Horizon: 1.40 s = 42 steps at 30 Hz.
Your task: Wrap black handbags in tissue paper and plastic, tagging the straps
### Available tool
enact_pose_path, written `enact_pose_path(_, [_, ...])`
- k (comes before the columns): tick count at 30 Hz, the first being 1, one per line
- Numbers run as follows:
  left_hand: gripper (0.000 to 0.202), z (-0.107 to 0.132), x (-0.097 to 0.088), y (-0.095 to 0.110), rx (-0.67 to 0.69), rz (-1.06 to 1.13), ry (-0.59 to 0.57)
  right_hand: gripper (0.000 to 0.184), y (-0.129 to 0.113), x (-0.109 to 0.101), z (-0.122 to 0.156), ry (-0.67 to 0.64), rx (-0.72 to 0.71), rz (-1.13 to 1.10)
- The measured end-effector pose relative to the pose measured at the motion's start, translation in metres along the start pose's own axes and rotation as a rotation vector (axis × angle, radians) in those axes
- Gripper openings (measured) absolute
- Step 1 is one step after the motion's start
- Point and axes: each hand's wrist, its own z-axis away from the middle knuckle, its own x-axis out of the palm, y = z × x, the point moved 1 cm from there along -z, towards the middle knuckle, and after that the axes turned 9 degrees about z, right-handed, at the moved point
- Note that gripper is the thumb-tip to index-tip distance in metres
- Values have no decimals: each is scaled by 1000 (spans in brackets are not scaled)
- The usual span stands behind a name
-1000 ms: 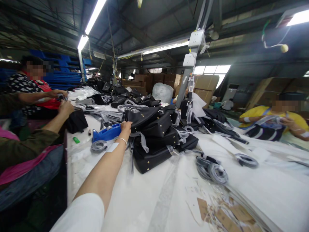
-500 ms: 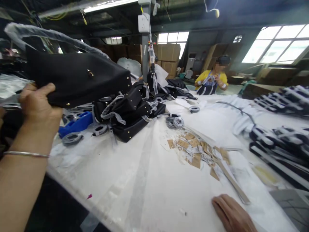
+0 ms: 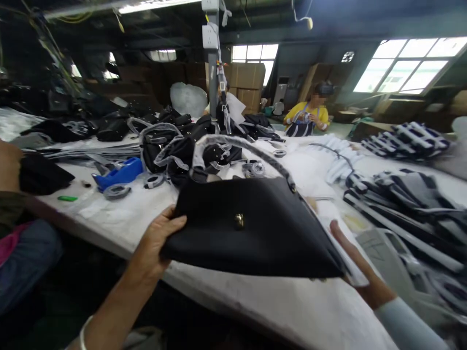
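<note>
A black handbag (image 3: 237, 248) with a small gold-coloured clasp and a plastic-wrapped handle (image 3: 241, 141) is held up in front of me, above the near table edge. My left hand (image 3: 160, 238) grips its left end, thumb on the front and fingers behind. At the bag's right end is my right hand (image 3: 359, 262), thumb pointing up and the other fingers mostly hidden. A white sheet-like strip (image 3: 350, 257) shows between that thumb and the bag. Behind the bag lies a pile of black handbags (image 3: 160, 146) with wrapped handles.
A blue plastic holder (image 3: 120, 174) and rolled grey straps (image 3: 116, 192) lie on the white table (image 3: 204, 282). Black-and-white strapped pieces (image 3: 404, 141) are stacked at right, near a grey bin (image 3: 386, 253). A person in yellow (image 3: 310, 116) works across the table; another person's arm (image 3: 9, 167) shows at far left.
The handbag has come from the upper left down to the centre in my left hand. My right hand has left the tabletop and is now at the bag's right end.
</note>
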Motion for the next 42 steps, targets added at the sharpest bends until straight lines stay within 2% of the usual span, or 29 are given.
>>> enact_pose_path(2, [46, 6, -3, -47, -169, -17, -89, 66, 6, 3, 15, -92, 71, -99])
enact_pose_path(4, [46, 10, -9, -87, -277, -42, -130, 65, 22, 2, 27, -137, 104, -102])
enact_pose_path(7, [45, 11, -22, -121, -353, -124, -134, 64, 50, -6, 37, -79, 151, 44])
enact_pose_path(9, [44, 9, -30, -125, -348, -207, -169, 68, 63, -9, 40, -28, 166, 145])
enact_pose_path(11, [51, 6, -34, -120, -326, -276, -247, 72, 67, -9, 39, -14, 154, 201])
enact_pose_path(14, [70, 3, -35, -113, -335, -301, -367, 77, 65, -3, 34, -3, 138, 205])
enact_pose_path(16, [75, 0, -32, -114, -378, -280, -409, 82, 61, 1, 30, 23, 154, 197])
enact_pose_path(21, [73, -2, -19, -127, -493, -166, -419, 103, 54, 7, 25, 80, 213, 210])
enact_pose_path(25, [78, -2, -10, -140, -513, -176, -367, 99, 46, 1, 26, 63, 170, 248])
enact_pose_path(27, [73, -8, -10, -142, -439, -329, -394, 97, 40, -5, 28, 101, 141, 365])
enact_pose_path(28, [65, -13, -10, -139, -370, -476, -423, 97, 35, -6, 30, 159, 90, 474])
enact_pose_path(30, [47, -21, -13, -128, -208, -902, -457, 91, 21, -5, 35, 313, -97, 740])
enact_pose_path(32, [49, -24, -13, -111, -67, -1359, -422, 72, 5, 4, 43, 392, -339, 939])
enact_pose_path(33, [49, -22, -11, -101, 2, -1522, -385, 59, -3, 11, 47, 360, -443, 994])
enact_pose_path(35, [41, -8, -2, -85, 199, -1623, -397, 33, -14, 27, 52, 183, -574, 1043])
enact_pose_path(36, [35, 3, 4, -81, 330, -1575, -472, 24, -17, 34, 52, 63, -601, 1058])
enact_pose_path(37, [31, 15, 11, -80, 460, -1497, -594, 19, -18, 40, 52, -51, -611, 1074])
enact_pose_path(39, [39, 39, 21, -89, 670, -1383, -851, 19, -15, 49, 47, -210, -592, 1119])
enact_pose_path(40, [47, 49, 24, -98, 730, -1373, -950, 19, -12, 52, 43, -252, -579, 1148])
enact_pose_path(42, [61, 59, 26, -119, 763, -1433, -1050, 17, -2, 57, 34, -297, -555, 1220])
